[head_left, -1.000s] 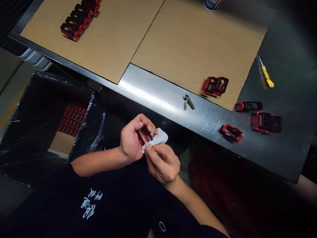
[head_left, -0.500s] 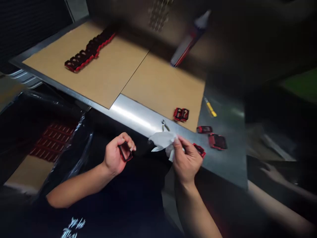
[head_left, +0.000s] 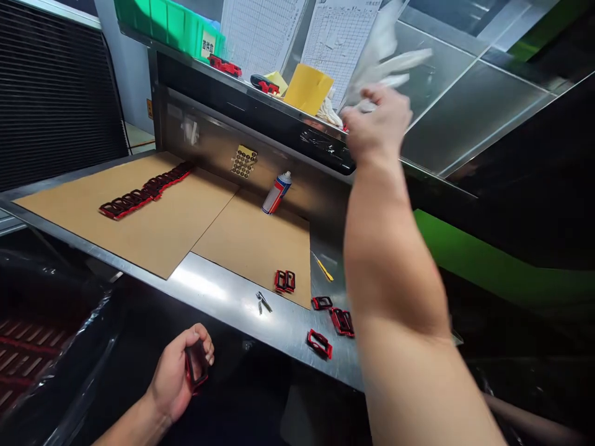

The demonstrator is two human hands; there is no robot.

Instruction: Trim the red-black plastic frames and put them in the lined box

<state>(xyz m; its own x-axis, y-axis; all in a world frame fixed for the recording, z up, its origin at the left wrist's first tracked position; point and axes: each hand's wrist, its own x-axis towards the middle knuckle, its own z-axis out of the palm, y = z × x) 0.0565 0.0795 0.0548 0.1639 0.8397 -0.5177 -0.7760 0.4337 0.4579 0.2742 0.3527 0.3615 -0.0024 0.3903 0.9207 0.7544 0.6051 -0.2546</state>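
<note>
A person's left hand [head_left: 179,371] has its grip curled around a red-and-black frame [head_left: 198,361], held low in front of the worktop [head_left: 204,280]. The right hand [head_left: 379,121] is raised beside the shelf [head_left: 260,108], its grip pinching a white cloth [head_left: 379,46]. Motion blurs this part, so whether hand or cloth touches anything there is hard to tell.

The likeliest trouble is the trailing cloth snagging the yellow tape [head_left: 309,88] or a red part [head_left: 225,65] and knocking it off the shelf. The frame could also fall if the left grip slackens while attention is up high, as the worktop is not under it.

A second earlier, the cloth lies against the frame; now the two are well apart. The left hand keeps the frame, and the view has tipped up to take in the shelf and a green bin [head_left: 171,28].
</note>
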